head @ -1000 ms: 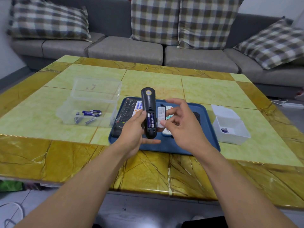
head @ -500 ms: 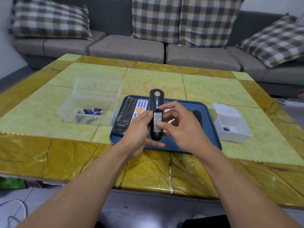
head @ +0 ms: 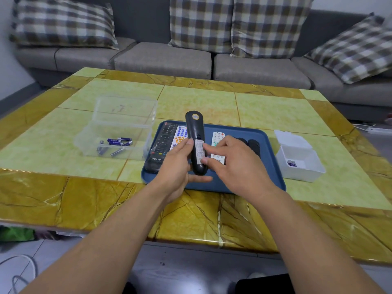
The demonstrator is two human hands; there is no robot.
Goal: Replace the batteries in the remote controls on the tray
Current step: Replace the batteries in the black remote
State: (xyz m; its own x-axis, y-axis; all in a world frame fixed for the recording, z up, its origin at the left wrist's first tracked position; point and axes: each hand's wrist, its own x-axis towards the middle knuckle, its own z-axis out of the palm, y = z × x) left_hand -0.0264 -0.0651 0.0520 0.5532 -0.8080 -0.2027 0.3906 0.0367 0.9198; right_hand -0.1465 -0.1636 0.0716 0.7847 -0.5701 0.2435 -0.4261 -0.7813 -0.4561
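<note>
Soft, even indoor light is filling the room, bright without harsh shadows. Pale glare is streaking along the glossy near edge of the counter [head: 191, 230]. The wide-angle lens is bending the sofa [head: 161, 58] and counter edges toward the corners. Focus is holding sharp mid-frame, while the forearms at the bottom are softening slightly.

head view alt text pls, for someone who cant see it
A person's left hand holds a black remote back-side up over a blue tray of remotes, while the right hand touches its labelled battery cover. On the table, a clear box of batteries sits left of the tray and a white box sits right.
</note>
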